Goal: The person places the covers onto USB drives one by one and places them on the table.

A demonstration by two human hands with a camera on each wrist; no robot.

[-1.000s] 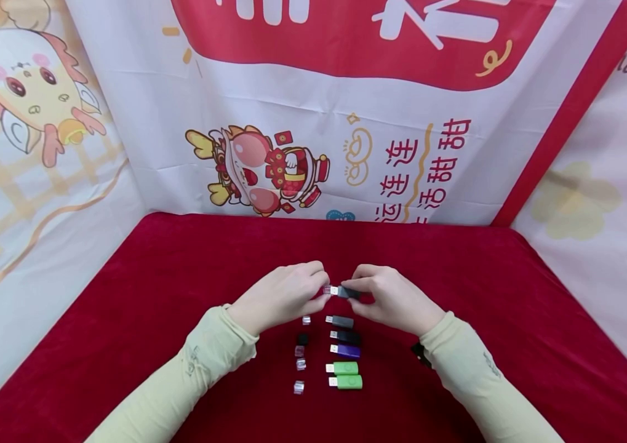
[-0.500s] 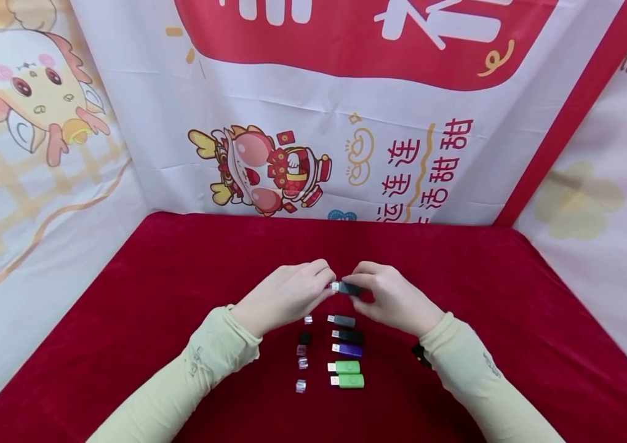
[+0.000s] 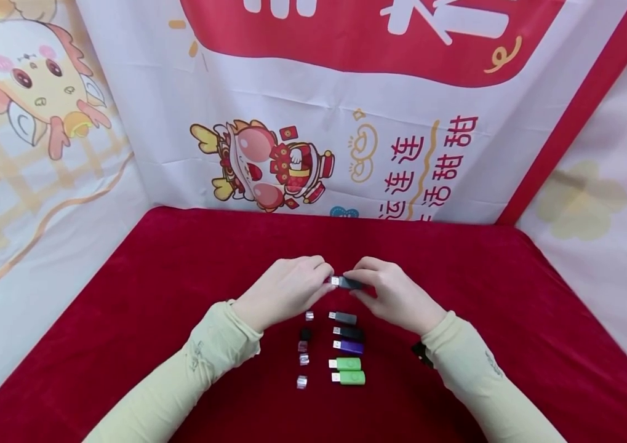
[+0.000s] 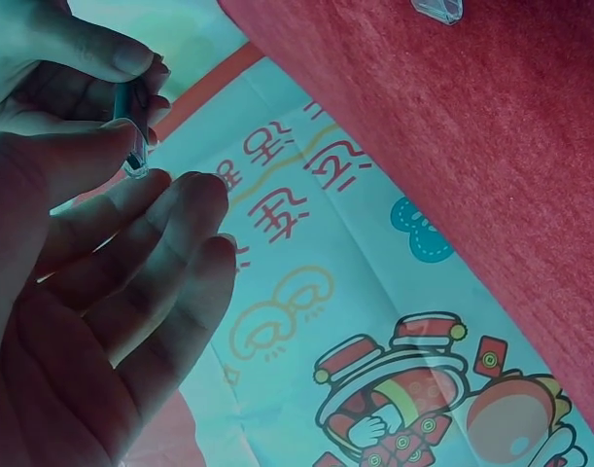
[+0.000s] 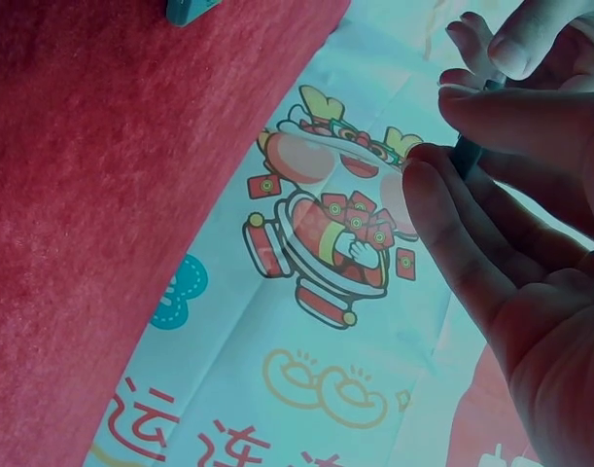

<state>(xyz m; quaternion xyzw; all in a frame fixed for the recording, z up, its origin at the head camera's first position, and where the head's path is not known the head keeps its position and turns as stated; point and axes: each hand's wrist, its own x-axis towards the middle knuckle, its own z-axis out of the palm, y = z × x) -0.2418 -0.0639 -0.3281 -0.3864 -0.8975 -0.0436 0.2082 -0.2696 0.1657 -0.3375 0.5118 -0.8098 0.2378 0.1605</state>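
USB stick (image 3: 351, 283) raised above red cloth (image 3: 224, 252), between both hands. Right hand (image 3: 399, 292) pinches dark body, thumb against fingers; left hand (image 3: 288, 289) pinches clear cap (image 4: 136, 165) at plug end. Five more sticks (image 3: 352, 347) lie below.

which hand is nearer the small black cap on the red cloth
Left. The left hand is just beyond the black cap, slightly to its left; the right hand is farther off, beyond it and well to its right.
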